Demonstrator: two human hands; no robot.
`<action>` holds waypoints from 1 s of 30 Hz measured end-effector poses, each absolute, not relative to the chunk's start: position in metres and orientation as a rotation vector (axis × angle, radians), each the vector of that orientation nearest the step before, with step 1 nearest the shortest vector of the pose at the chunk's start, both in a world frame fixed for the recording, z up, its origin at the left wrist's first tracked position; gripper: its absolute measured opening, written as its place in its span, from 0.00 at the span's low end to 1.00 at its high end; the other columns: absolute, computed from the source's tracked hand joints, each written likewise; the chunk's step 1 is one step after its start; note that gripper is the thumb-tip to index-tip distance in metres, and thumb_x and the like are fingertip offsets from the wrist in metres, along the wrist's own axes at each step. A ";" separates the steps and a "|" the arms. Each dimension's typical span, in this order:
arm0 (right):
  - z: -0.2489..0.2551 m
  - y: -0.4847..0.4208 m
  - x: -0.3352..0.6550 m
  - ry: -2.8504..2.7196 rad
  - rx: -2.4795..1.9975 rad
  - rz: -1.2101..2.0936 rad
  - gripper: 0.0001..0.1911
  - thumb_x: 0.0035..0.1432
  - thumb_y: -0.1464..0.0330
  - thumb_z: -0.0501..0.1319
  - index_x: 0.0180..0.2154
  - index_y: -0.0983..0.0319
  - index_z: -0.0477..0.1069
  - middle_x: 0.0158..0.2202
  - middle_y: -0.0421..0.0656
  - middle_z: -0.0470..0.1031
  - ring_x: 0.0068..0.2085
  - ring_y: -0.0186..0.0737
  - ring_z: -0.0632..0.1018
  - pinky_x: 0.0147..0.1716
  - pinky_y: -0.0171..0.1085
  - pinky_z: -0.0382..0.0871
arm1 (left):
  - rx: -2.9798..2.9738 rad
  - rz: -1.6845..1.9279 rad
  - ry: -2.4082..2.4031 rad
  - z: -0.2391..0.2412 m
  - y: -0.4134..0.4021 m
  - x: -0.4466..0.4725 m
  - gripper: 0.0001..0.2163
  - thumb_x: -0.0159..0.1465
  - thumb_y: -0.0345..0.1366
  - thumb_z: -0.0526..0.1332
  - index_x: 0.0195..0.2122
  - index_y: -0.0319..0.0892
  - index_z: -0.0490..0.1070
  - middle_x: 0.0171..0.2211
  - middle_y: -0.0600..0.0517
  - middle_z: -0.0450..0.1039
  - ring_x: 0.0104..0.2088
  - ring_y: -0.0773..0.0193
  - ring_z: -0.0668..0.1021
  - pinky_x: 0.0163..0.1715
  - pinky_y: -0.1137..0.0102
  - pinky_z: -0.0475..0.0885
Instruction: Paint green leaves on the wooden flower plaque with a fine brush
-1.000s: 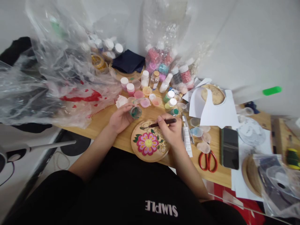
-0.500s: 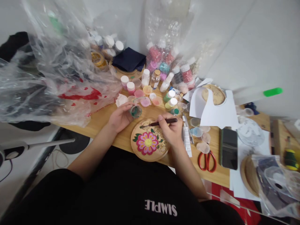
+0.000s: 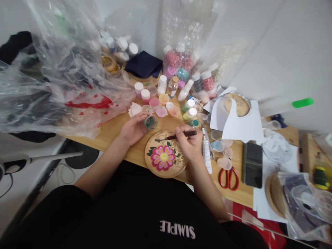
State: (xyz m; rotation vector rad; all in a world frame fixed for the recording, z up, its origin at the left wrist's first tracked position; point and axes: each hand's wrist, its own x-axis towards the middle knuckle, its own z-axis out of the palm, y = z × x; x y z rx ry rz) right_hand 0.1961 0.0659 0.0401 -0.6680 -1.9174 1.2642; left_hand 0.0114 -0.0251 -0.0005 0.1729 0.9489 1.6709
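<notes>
My left hand point(image 3: 134, 129) is closed around a small clear cup point(image 3: 150, 122) with dark green inside, tilted just above the back of a round wooden board point(image 3: 155, 168). The board carries a pink flower point(image 3: 163, 158) with a yellow centre, green leaves and gold outlines. Between the fingers of my right hand point(image 3: 190, 144) is a thin tool with a dark brown handle point(image 3: 188, 134). Its tip points left, at the outlined leaves near the board's upper edge; whether it touches the surface I cannot tell.
Paint jars point(image 3: 190, 113) and small cups point(image 3: 161, 111) crowd the table behind the board. To the right lie a white tube point(image 3: 206, 154), red-handled scissors point(image 3: 228, 178), a phone point(image 3: 252, 165) and cut paper point(image 3: 241, 126). Plastic bags point(image 3: 52, 100) heap up at the left.
Both hands keep their holds and almost the same places. The tool's tip has shifted very slightly by the outlined leaves; the whole view has moved a little.
</notes>
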 end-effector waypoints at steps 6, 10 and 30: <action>0.041 0.066 0.197 -1.935 -0.724 1.244 0.15 0.59 0.68 0.60 0.20 0.61 0.71 0.16 0.36 0.71 0.18 0.27 0.69 0.19 0.29 0.61 | 0.120 1.687 0.925 0.006 -0.023 0.015 0.07 0.59 0.26 0.64 0.27 0.43 0.79 0.30 0.55 0.81 0.30 0.68 0.79 0.32 0.74 0.76; 0.041 0.066 0.196 -1.917 -0.705 1.234 0.15 0.58 0.70 0.60 0.20 0.61 0.71 0.16 0.36 0.71 0.19 0.27 0.70 0.20 0.29 0.62 | 0.125 1.672 0.940 0.006 -0.024 0.015 0.07 0.61 0.27 0.63 0.28 0.42 0.78 0.30 0.54 0.81 0.31 0.68 0.79 0.34 0.74 0.76; 0.032 0.065 0.199 -1.800 -0.770 1.351 0.16 0.60 0.63 0.61 0.22 0.60 0.73 0.19 0.37 0.73 0.20 0.30 0.71 0.21 0.32 0.64 | 0.172 1.666 0.926 0.000 -0.025 0.012 0.03 0.57 0.30 0.70 0.30 0.44 0.79 0.31 0.57 0.81 0.32 0.68 0.79 0.32 0.73 0.75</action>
